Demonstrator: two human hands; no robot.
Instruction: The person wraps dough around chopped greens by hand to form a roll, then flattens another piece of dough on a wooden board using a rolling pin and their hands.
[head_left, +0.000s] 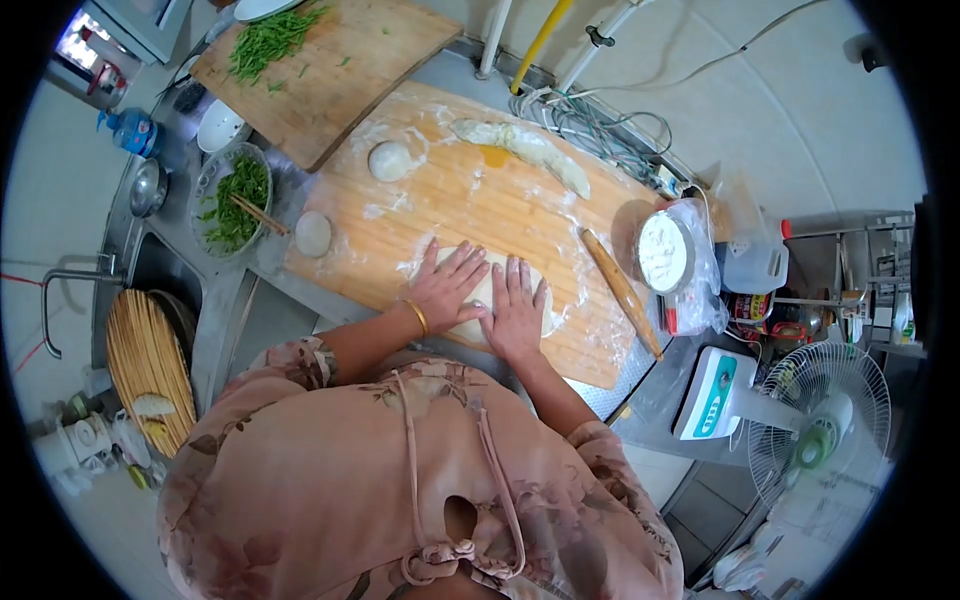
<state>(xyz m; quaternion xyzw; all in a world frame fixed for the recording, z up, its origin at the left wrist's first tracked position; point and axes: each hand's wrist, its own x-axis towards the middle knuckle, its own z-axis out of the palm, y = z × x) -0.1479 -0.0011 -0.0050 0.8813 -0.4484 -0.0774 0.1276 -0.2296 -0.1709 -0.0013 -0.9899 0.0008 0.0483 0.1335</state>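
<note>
Both hands lie flat on a round sheet of dough (484, 292) at the near edge of a floured wooden board (400, 235). My left hand (448, 290) has its fingers stretched out over the dough's left part, with a bangle at the wrist. Beside it, my right hand (515, 315) presses on the right part, fingers apart. Much of the dough is hidden under the hands. To the right of them rests a wooden rolling pin (622, 294). A dough ball (390, 161) and a flattened dough ball (313, 234) sit farther left. Along the far side lies a long floury dough roll (525, 150).
A bowl of chopped greens (238, 200) with chopsticks stands left of the board. Behind it, a cutting board (330, 60) holds more greens. On the right are a bowl of flour (664, 253) and a fan (820, 425). A sink (165, 265) lies at left.
</note>
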